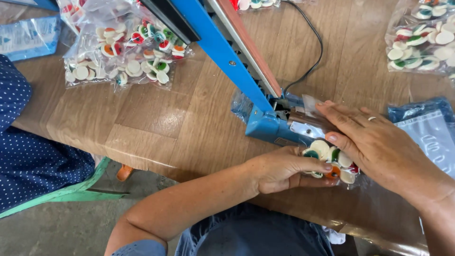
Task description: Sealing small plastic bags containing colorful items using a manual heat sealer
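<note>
Left hand: the left hand (284,168) is closed loosely round the near end of a small clear bag of candies (329,159), thumb along its top, fingers curled under it.
Right hand: the right hand (374,142) lies flat and open, palm down, over the far side of the same bag; its fingertips reach the sealer's hinge end and a ring shows on one finger. It presses rather than grips.
Bag in hand: it sits at the table's near edge, at about 4 o'clock from the frame's centre, just at 6 o'clock of the sealer's base, with its open mouth towards the machine. Round white discs with green, orange and red centres show through it.
Sealer: one blue heat sealer (265,121), its lever arm (213,42) raised and running off to 11 o'clock. A black cord (315,47) leaves it towards 12 o'clock.
In the way: the raised arm crosses the table between the hands and the filled bags at 10 o'clock.
Filled bags: at 10 o'clock a heap of filled bags (123,52), at least two, the exact count unclear; at 2 o'clock another bag (422,40), part cut off.
Empty bags: a stack of flat clear pouches (429,132) at 3 o'clock, touching the right wrist; number cannot be told.
Table: wood-grain table (156,118).
Beside: a dotted blue garment (28,156) at 8 o'clock, by a green chair frame (71,192).
</note>
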